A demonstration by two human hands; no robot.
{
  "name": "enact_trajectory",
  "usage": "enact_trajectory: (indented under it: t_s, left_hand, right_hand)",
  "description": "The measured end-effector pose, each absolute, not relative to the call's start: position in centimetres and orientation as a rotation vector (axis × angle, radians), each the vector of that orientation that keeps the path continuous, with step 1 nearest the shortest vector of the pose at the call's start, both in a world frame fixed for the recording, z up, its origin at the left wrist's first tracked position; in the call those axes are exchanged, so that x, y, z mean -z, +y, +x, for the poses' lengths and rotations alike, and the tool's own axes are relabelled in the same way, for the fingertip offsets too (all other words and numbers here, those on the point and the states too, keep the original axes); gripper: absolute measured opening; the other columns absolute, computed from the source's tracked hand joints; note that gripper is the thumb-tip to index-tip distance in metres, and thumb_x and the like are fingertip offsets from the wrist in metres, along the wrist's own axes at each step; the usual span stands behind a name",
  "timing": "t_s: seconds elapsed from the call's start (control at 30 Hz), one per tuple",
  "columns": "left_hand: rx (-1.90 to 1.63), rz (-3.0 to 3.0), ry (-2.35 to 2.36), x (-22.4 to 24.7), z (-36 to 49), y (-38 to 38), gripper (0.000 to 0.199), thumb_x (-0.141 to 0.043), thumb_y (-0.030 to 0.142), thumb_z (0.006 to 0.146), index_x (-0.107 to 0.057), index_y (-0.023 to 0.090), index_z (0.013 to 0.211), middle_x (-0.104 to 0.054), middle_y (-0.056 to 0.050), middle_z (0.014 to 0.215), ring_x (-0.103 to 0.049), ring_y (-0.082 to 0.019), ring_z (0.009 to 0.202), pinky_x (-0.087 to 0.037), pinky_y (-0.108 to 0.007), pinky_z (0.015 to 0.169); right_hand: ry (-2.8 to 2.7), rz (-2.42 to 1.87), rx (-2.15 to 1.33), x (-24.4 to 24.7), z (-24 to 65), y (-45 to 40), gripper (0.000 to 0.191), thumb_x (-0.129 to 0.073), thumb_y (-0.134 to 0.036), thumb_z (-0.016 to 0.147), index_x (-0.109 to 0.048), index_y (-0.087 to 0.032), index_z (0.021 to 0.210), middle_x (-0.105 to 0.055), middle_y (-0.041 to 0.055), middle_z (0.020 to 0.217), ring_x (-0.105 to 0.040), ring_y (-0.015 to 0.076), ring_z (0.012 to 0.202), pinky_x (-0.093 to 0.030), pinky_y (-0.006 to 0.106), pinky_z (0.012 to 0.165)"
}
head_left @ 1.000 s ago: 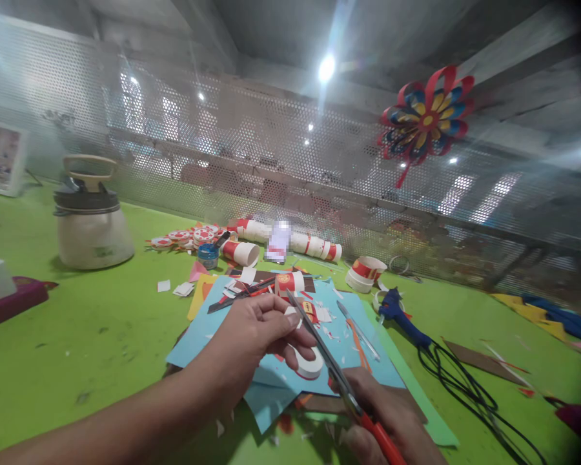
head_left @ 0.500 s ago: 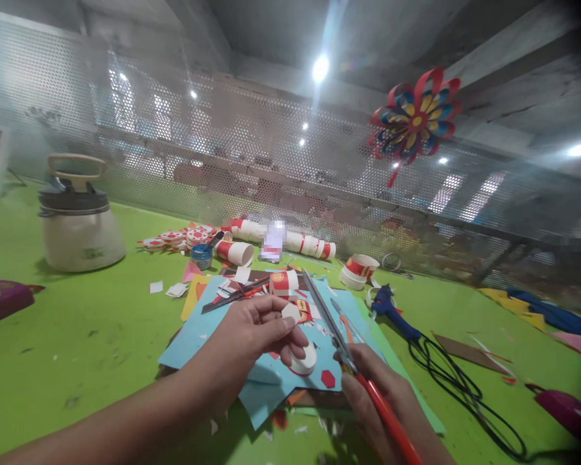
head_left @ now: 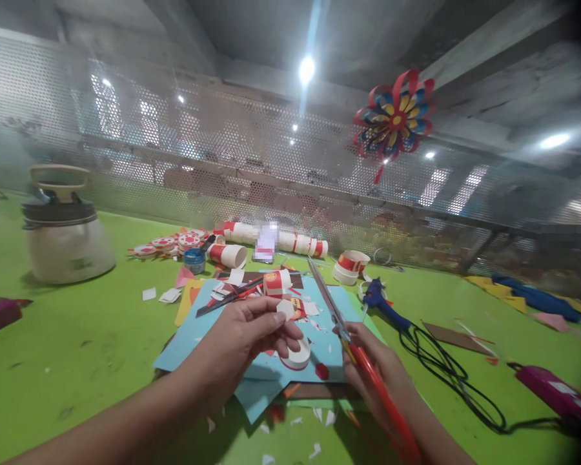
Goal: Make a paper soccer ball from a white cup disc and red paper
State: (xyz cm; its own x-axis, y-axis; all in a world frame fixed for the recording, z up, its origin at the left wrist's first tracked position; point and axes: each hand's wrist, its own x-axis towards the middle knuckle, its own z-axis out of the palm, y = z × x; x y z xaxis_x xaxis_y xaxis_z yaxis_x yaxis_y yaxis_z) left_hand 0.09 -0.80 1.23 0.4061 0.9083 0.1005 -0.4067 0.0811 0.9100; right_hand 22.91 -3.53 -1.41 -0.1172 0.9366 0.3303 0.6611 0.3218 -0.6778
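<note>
- White paper piece (head_left: 285,309), pinched by the half-curled left hand (head_left: 252,330)
- Red-handled scissors (head_left: 378,389), gripped in the nearly closed right hand (head_left: 391,367)
- Blue paper (head_left: 186,345), below the left hand

Left hand (head_left: 254,329): bare, slim fingers, thumbnail visible
Left forearm (head_left: 150,400): bare, slender
Right hand (head_left: 375,361): bare
Right forearm (head_left: 430,429): bare, partly in view

And there's the jug (head_left: 70,248) at left on the table (head_left: 121,368) — glue gun (head_left: 390,310) over right. Paper (head_left: 213,342) between, phone (head_left: 266,245) behind.
</note>
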Motion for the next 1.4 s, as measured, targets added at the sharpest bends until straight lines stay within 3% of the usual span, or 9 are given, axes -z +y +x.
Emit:
enact_trajectory:
  t_s: [0.27, 0.47, 0.67, 0.8, 0.93, 1.03, 1.13, 1.4]
  left_hand:
    - [-1.073, 1.055, 0.58, -1.5, 0.1, -0.9, 0.011, -0.064, 0.024, 0.083, -0.065, 0.013, 0.083, -0.076, -0.012, 0.082, -0.068, -0.015, 0.065, -0.051, -0.027, 0.066]
    - [-1.094, 1.133, 0.594, -1.9, 0.0, -1.4, 0.014, -0.061, 0.027, 0.086, -0.062, 0.013, 0.085, -0.076, -0.013, 0.088, -0.07, -0.018, 0.07, -0.053, -0.03, 0.07]
    - [-1.106, 1.157, 0.656, -1.7, 0.1, -1.5, 0.022, -0.056, 0.034, 0.09, -0.058, 0.013, 0.086, -0.076, -0.015, 0.086, -0.07, -0.017, 0.064, -0.053, -0.03, 0.067]
    - [-1.112, 1.205, 0.643, -1.3, 0.2, -1.4, 0.021, -0.057, 0.034, 0.089, -0.057, 0.014, 0.082, -0.076, -0.014, 0.087, -0.07, -0.017, 0.064, -0.053, -0.031, 0.067]
    - [-1.104, 1.267, 0.637, -1.0, 0.2, -1.2, 0.02, -0.06, 0.033, 0.087, -0.057, 0.015, 0.078, -0.076, -0.012, 0.086, -0.07, -0.018, 0.065, -0.053, -0.032, 0.069]
    - [-1.058, 1.319, 0.66, -0.8, 0.4, -1.3, 0.018, -0.06, 0.032, 0.086, -0.058, 0.015, 0.082, -0.076, -0.011, 0.088, -0.07, -0.017, 0.067, -0.054, -0.033, 0.071]
    - [-0.986, 1.355, 0.644, -0.6, 0.6, -1.5, 0.018, -0.063, 0.032, 0.084, -0.058, 0.015, 0.082, -0.076, -0.011, 0.087, -0.07, -0.019, 0.073, -0.055, -0.033, 0.071]
    - [-0.838, 1.37, 0.52, -0.7, 0.7, -1.8, 0.02, -0.069, 0.032, 0.081, -0.063, 0.013, 0.084, -0.075, -0.01, 0.08, -0.067, -0.015, 0.064, -0.054, -0.029, 0.065]
  right_hand:
    - [-1.733, -1.694, -0.62, 0.6, 23.0, -2.9, 0.032, -0.057, -0.034, 0.079, -0.058, -0.018, 0.106, -0.046, -0.0075, 0.055, -0.043, 0.0136, 0.05, -0.035, 0.024, 0.048]
    - [-1.762, -1.872, -0.406, 0.8, 23.8, -3.5, 0.034, -0.054, -0.035, 0.083, -0.061, -0.018, 0.111, -0.059, -0.0014, 0.06, -0.053, 0.0185, 0.056, -0.037, 0.026, 0.053]
    - [-1.916, -2.068, -0.11, 1.2, 23.8, -4.6, 0.033, -0.049, -0.029, 0.086, -0.061, -0.018, 0.115, -0.07, 0.0137, 0.098, -0.064, 0.0278, 0.085, -0.042, 0.033, 0.069]
    - [-2.095, -2.129, 0.069, 1.5, 23.9, -5.6, 0.029, -0.048, -0.029, 0.088, -0.063, -0.017, 0.109, -0.068, 0.0161, 0.095, -0.064, 0.0332, 0.088, -0.042, 0.038, 0.07]
    - [-2.232, -2.036, 0.219, 0.3, 24.0, -6.7, 0.028, -0.047, -0.033, 0.091, -0.065, -0.016, 0.105, -0.064, 0.0154, 0.093, -0.062, 0.033, 0.087, -0.044, 0.041, 0.072]
    - [-2.181, -1.74, 0.019, -2.3, 22.8, -7.2, 0.024, -0.049, -0.03, 0.092, -0.065, -0.017, 0.104, -0.064, 0.01, 0.092, -0.06, 0.0242, 0.085, -0.044, 0.036, 0.076]
    - [-2.107, -1.434, -0.261, -4.9, 20.7, -6.7, 0.021, -0.053, -0.033, 0.09, -0.066, -0.018, 0.094, -0.061, 0.0017, 0.073, -0.054, 0.0158, 0.065, -0.042, 0.028, 0.062]
    - [-1.949, -1.235, -0.801, -5.0, 18.0, -3.0, 0.019, -0.059, -0.026, 0.083, -0.059, -0.015, 0.068, -0.051, -0.0026, 0.06, -0.044, 0.0098, 0.056, -0.035, 0.025, 0.052]
